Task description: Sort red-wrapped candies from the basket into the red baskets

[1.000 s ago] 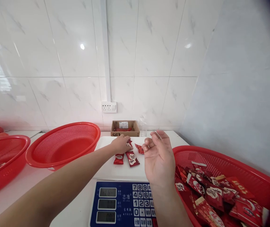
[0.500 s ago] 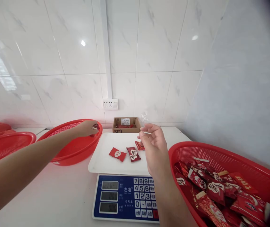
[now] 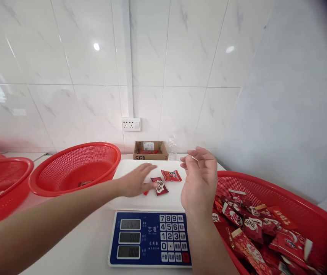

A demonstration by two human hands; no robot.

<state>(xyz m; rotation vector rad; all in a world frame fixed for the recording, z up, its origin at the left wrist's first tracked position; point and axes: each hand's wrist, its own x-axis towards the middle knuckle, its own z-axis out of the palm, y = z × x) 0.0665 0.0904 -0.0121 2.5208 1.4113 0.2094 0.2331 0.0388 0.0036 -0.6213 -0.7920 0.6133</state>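
Left fingers [image 3: 146, 169] on tray packets [image 3: 160, 186], right basket [image 3: 232, 183] heaped with sachets [image 3: 252, 225]

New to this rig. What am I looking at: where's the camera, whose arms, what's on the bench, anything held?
There is no machine here. A person works with bare hands, and one camera worn on their head looks forward and down, so both arms reaching in from below are their own.

The left hand lies open and flat over the white tray of a digital scale, fingertips against a red packet. A second packet lies just behind it, untouched.

The right hand hovers at the tray's right edge with its back to the camera, so I cannot tell whether it holds anything.

At right, a full basket holds many similar packets. At left stand a middle basket and an outer basket.
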